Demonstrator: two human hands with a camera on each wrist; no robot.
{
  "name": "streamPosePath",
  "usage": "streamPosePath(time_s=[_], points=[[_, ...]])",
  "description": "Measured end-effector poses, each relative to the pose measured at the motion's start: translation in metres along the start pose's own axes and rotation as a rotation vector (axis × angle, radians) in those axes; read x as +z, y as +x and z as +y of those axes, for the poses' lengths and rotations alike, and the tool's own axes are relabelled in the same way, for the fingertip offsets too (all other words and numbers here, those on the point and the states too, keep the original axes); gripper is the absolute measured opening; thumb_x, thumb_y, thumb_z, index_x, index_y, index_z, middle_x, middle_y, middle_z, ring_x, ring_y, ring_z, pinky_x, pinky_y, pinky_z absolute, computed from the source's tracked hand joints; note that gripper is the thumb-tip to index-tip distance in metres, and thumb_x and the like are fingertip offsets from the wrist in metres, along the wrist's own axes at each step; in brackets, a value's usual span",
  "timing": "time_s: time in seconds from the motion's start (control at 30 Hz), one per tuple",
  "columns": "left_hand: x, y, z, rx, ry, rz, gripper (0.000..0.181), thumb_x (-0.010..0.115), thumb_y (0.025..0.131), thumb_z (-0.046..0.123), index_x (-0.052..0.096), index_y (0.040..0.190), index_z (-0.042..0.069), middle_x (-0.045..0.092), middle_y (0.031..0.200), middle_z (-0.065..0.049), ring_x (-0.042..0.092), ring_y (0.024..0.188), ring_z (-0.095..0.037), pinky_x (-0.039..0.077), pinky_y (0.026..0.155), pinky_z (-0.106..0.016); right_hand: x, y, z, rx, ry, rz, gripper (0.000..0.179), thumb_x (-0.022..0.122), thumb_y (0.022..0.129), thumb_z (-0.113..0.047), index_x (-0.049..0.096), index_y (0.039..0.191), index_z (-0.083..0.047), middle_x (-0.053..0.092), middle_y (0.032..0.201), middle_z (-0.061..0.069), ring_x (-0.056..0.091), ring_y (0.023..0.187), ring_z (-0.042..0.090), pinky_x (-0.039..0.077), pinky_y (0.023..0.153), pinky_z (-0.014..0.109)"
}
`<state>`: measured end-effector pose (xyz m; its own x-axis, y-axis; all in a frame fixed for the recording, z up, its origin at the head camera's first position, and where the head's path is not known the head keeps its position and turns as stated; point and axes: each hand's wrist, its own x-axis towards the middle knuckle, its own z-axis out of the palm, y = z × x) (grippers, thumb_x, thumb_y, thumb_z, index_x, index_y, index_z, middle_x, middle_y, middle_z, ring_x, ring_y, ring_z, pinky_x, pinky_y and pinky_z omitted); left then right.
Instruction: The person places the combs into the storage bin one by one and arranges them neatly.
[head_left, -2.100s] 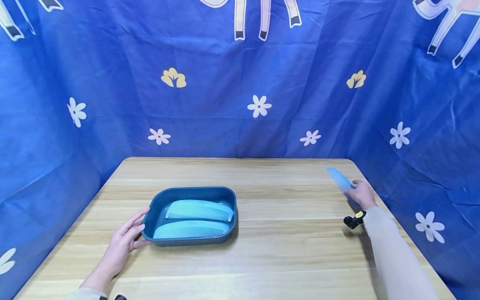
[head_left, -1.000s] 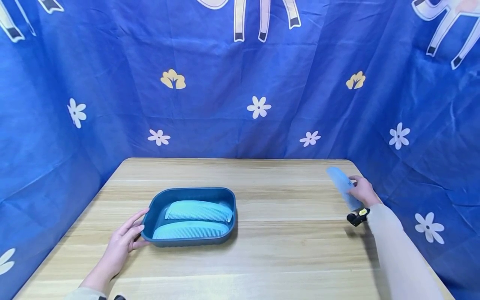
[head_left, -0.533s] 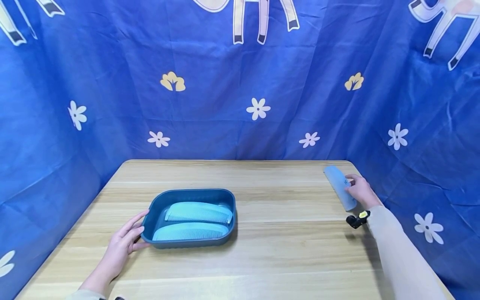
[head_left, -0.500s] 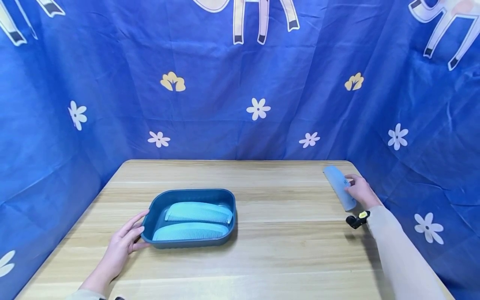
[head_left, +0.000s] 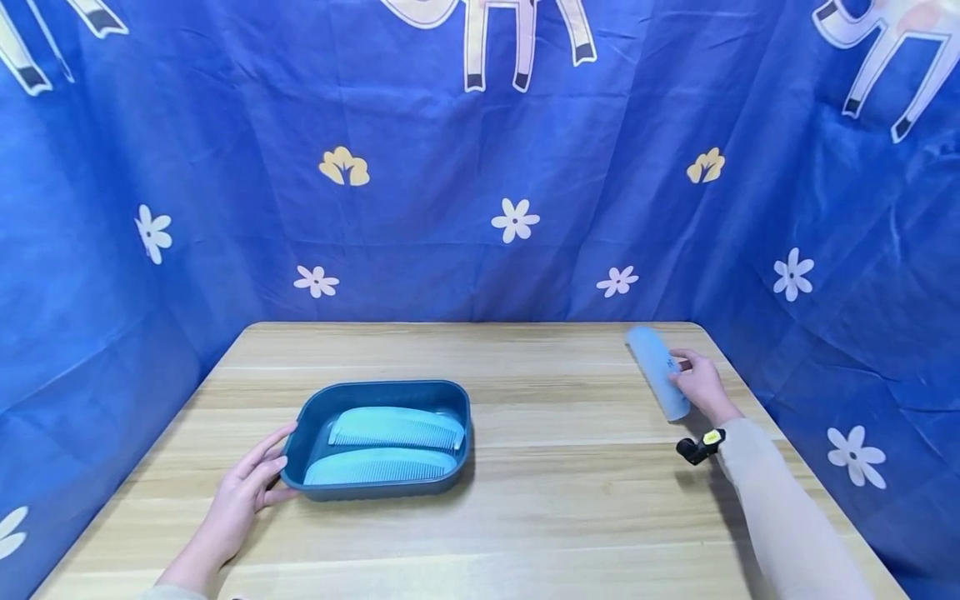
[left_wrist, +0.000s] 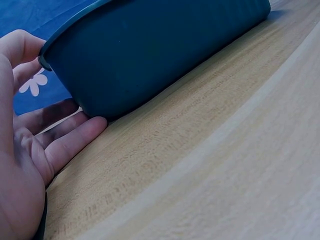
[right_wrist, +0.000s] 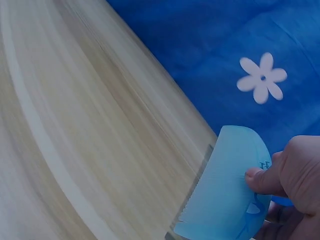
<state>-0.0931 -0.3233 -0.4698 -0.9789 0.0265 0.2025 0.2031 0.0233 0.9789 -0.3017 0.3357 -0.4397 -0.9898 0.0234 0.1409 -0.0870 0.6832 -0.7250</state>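
A light blue comb (head_left: 660, 373) is pinched in my right hand (head_left: 701, 385) near the table's right edge. The right wrist view shows the thumb across the face of the comb (right_wrist: 225, 185), its teeth toward the table and a shadow beside them. At the left, my left hand (head_left: 243, 492) holds the end of a dark teal plastic storage bin (head_left: 378, 493). In the left wrist view, fingers of the left hand (left_wrist: 35, 135) touch its rim and its lower wall. Inside the bin lie two more light blue combs, a rear comb (head_left: 396, 425) and a front comb (head_left: 378, 467).
The wooden table (head_left: 570, 517) stretches between the bin and the right hand. A blue curtain (head_left: 420, 208) with printed flowers and animals closes in the back and both sides. A black wrist camera (head_left: 699, 448) is strapped to the right wrist.
My right hand has lifted the comb and turned more of its face into view, then moved it left. The left hand and the bin have stayed in place on the table.
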Motion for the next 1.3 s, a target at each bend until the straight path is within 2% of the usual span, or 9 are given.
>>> streamPosePath(time_s=[0.23, 0.5, 0.8, 1.0, 1.3], points=[[0.000, -0.001, 0.001, 0.018, -0.001, -0.002, 0.046, 0.039, 0.100, 0.009, 0.029, 0.144, 0.003, 0.057, 0.118, 0.002, 0.059, 0.104, -0.010, 0.056, 0.073, -0.039, 0.016, -0.001, -0.012, -0.015, 0.050, -0.023, 0.048, 0.057, 0.085, 0.004, 0.045, 0.132, 0.005, 0.052, 0.108, 0.029, 0.058, 0.085, 0.034, 0.051, 0.066, 0.035], [0.000, -0.001, 0.001, 0.014, 0.002, 0.000, 0.045, 0.039, 0.100, 0.009, 0.030, 0.144, 0.004, 0.056, 0.119, 0.003, 0.059, 0.104, -0.009, 0.056, 0.073, -0.038, 0.025, -0.006, -0.024, -0.040, 0.087, -0.054, 0.049, 0.059, 0.084, 0.006, 0.045, 0.131, 0.007, 0.053, 0.107, 0.029, 0.058, 0.078, 0.026, 0.051, 0.064, 0.029], [0.001, -0.002, 0.001, 0.011, -0.001, 0.001, 0.045, 0.040, 0.100, 0.010, 0.031, 0.144, 0.004, 0.056, 0.120, 0.004, 0.060, 0.104, -0.009, 0.056, 0.072, -0.037, 0.035, -0.011, -0.042, -0.067, 0.131, -0.076, 0.049, 0.059, 0.083, 0.008, 0.047, 0.131, 0.005, 0.054, 0.103, 0.025, 0.056, 0.074, 0.026, 0.050, 0.062, 0.027], [0.001, -0.001, 0.002, 0.015, -0.002, 0.003, 0.045, 0.040, 0.100, 0.010, 0.031, 0.144, 0.003, 0.057, 0.120, 0.004, 0.060, 0.104, -0.010, 0.056, 0.071, -0.037, 0.042, -0.015, -0.053, -0.089, 0.112, -0.107, 0.049, 0.059, 0.084, 0.007, 0.048, 0.131, 0.003, 0.055, 0.102, 0.022, 0.057, 0.075, 0.026, 0.050, 0.064, 0.029], [0.001, -0.001, 0.002, 0.013, -0.003, -0.001, 0.045, 0.040, 0.100, 0.010, 0.030, 0.144, 0.004, 0.057, 0.120, 0.005, 0.060, 0.104, -0.009, 0.056, 0.072, -0.038, 0.052, -0.022, -0.069, -0.139, 0.155, -0.125, 0.048, 0.061, 0.082, 0.009, 0.050, 0.128, 0.005, 0.057, 0.099, 0.022, 0.056, 0.079, 0.028, 0.050, 0.066, 0.029]])
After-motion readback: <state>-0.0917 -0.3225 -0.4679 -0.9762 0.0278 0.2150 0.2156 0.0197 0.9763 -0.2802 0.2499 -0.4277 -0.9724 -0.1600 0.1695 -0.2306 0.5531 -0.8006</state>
